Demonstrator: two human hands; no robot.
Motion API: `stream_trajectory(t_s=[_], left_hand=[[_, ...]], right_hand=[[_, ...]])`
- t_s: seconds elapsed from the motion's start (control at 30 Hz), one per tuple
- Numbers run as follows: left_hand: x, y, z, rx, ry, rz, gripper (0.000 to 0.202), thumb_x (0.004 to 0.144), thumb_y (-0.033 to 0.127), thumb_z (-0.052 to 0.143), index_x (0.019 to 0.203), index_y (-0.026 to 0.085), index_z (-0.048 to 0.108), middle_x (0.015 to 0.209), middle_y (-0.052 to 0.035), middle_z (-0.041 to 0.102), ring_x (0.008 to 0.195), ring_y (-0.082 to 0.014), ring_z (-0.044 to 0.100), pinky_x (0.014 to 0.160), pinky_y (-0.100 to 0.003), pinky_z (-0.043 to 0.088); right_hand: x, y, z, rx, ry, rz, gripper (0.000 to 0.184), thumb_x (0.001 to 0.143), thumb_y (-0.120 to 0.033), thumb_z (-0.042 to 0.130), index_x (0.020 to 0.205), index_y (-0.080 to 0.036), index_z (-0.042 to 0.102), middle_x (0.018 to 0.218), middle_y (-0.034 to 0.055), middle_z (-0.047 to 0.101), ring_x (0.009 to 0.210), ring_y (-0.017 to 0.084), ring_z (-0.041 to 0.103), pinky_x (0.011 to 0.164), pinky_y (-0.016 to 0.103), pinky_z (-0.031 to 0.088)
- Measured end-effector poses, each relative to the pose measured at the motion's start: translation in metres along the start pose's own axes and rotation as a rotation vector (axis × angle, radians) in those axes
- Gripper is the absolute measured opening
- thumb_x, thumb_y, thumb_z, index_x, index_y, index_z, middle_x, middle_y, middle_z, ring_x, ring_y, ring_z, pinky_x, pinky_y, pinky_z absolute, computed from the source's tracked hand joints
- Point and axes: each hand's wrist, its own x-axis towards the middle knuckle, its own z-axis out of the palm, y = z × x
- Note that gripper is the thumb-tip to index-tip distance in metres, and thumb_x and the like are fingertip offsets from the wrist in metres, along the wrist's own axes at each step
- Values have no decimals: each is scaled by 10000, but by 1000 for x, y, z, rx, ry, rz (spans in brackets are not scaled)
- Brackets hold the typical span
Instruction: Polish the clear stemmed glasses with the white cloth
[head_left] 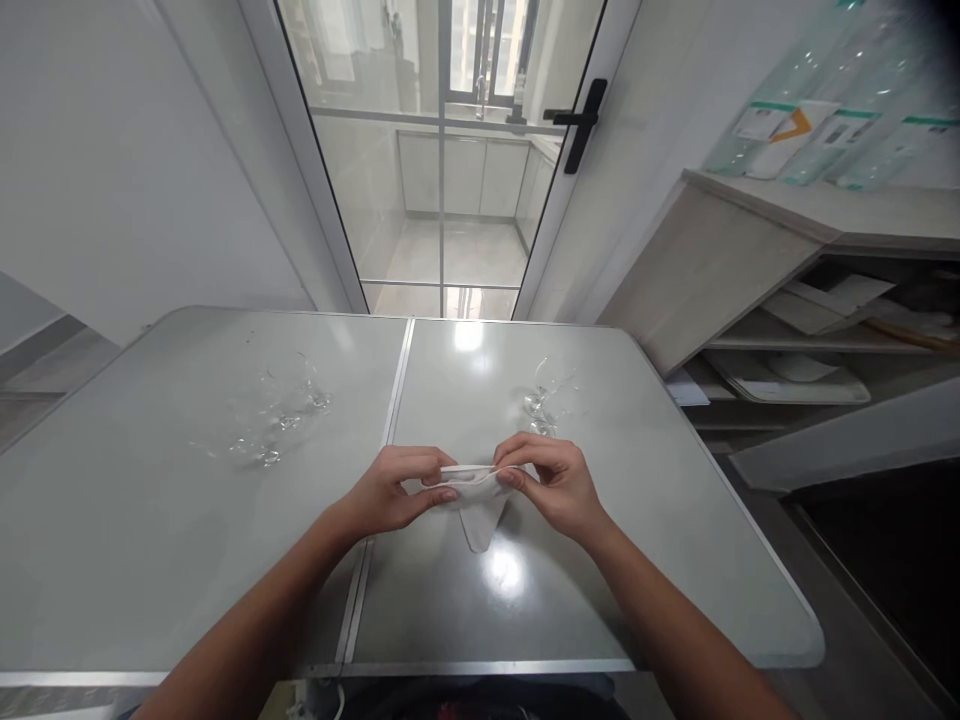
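Between my hands is a small white pouch (pixel 478 518) of soft, thin material, its mouth edge uppermost and its body tapering to a rounded lower end. My left hand (pixel 401 488) pinches the left end of the mouth between thumb and fingers. On the other side, my right hand (pixel 555 485) grips the right end of the rim, thumb in front and fingers behind. A narrow gap shows along the rim; whatever may lie inside is hidden. Just beyond my right hand lies a small heap of clear, shiny strands (pixel 538 405).
More clear, glossy strands (pixel 281 425) lie on the left half of the grey table (pixel 150 560). A metal seam (pixel 397 385) divides the tabletop. Behind it stands a glass door (pixel 480 180) with a black handle (pixel 581 125). At right, a shelf unit (pixel 757 215) bears clear plastic bottles (pixel 806 140).
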Motion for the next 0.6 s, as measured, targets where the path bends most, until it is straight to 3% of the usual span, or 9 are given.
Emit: stream_trajectory(t_s=[0.1, 0.2, 0.33, 0.43, 0.6], left_hand=[[4, 13, -4, 51, 61, 30, 244, 901, 136, 678, 699, 188, 551, 889, -76, 772, 723, -155, 687, 628, -248, 500], [6, 32, -12, 220, 38, 112, 174, 879, 115, 691, 743, 191, 614, 978, -92, 779, 800, -182, 717, 635, -262, 525], [4, 56, -24, 377, -3, 218, 118, 852, 109, 725, 836, 202, 654, 1026, -90, 770, 840, -194, 721, 671, -290, 554], [2, 71, -34, 443, -9, 263, 104, 855, 141, 736, 858, 212, 660, 993, -70, 772, 822, -185, 724, 672, -285, 559], [3, 87, -47, 505, -20, 263, 95, 854, 160, 754, 871, 209, 674, 933, -50, 774, 728, -155, 704, 609, -258, 518]], right_hand=[[0, -4, 3, 19, 60, -13, 72, 912, -245, 750, 873, -237, 809, 885, 60, 738, 809, 205, 698, 723, 358, 581], [-1, -17, 1, -47, 85, -127, 117, 896, -178, 756, 949, -258, 823, 980, 67, 737, 883, 217, 717, 775, 377, 611], [-3, -47, -6, -144, -73, -217, 232, 900, -114, 733, 1043, -277, 815, 1203, 72, 721, 869, 189, 746, 784, 374, 652], [-3, -70, -11, -184, -138, -194, 238, 895, -114, 740, 1035, -291, 817, 1182, 48, 743, 854, 179, 758, 781, 355, 669], [-5, -93, -11, -353, 44, -308, 363, 852, -55, 757, 1098, -317, 807, 1118, 44, 754, 943, 222, 756, 790, 369, 682]])
